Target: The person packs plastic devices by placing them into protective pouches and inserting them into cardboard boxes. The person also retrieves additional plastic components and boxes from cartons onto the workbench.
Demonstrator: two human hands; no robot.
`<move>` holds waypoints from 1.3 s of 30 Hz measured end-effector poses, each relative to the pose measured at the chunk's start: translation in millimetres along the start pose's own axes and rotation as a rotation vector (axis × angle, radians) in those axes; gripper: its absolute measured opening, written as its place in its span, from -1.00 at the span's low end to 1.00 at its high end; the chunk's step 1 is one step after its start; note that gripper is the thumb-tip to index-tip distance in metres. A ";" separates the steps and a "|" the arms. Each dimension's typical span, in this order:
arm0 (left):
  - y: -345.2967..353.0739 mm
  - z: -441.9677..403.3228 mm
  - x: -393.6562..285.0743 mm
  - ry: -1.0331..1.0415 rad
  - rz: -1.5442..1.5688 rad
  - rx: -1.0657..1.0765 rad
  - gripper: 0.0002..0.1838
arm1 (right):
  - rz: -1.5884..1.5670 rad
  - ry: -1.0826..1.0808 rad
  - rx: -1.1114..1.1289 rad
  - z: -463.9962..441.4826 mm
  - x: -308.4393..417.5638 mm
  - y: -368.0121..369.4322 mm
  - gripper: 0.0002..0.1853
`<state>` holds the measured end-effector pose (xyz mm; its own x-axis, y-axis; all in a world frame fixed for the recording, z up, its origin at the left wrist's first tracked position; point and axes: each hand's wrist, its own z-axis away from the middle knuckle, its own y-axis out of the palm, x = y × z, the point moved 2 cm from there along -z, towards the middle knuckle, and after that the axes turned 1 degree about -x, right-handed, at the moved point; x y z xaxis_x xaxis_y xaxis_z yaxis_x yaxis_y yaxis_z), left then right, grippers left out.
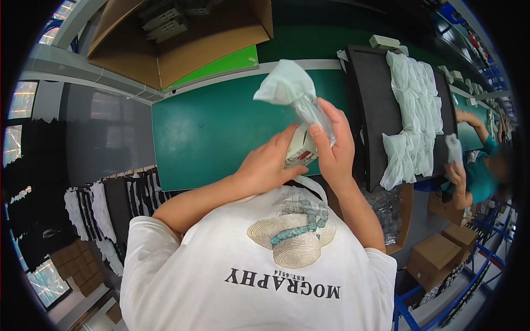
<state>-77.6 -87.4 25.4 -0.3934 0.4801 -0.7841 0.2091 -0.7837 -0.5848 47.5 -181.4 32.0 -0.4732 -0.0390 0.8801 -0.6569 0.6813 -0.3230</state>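
My left hand (268, 160) is closed around a small white box (300, 148) with a red mark, held over the near side of the green table. My right hand (337, 144) pinches a clear plastic bag (312, 115) against the top of that box. Beyond the fingers, a pale translucent pouch (288, 84) sticks up from the bag; whether the two are joined I cannot tell. Part of the box is hidden by my fingers and the plastic.
The green table (215, 132) runs along the front. A black tray (372, 105) to the right carries rows of pale wrapped packs (411, 110). An open cardboard box (210, 52) stands at the back left. A co-worker (480, 171) at far right holds a similar pack.
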 end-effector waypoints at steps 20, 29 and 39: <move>-38.3 -29.0 43.1 0.323 -0.127 -0.270 -0.18 | -0.540 0.303 0.232 25.9 4.0 -63.1 -0.58; -39.4 -26.6 36.7 0.489 -0.312 -0.214 -0.20 | -0.402 0.662 0.346 9.7 -10.1 -82.0 -0.66; -42.8 -23.7 36.1 0.687 -0.415 -0.241 -0.27 | -0.107 0.505 0.203 23.1 -6.7 -70.1 -0.70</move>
<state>-79.5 -27.1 17.3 0.1360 0.9055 -0.4019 0.3836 -0.4222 -0.8213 83.2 -245.8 40.6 -0.0905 0.2894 0.9529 -0.8095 0.5360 -0.2397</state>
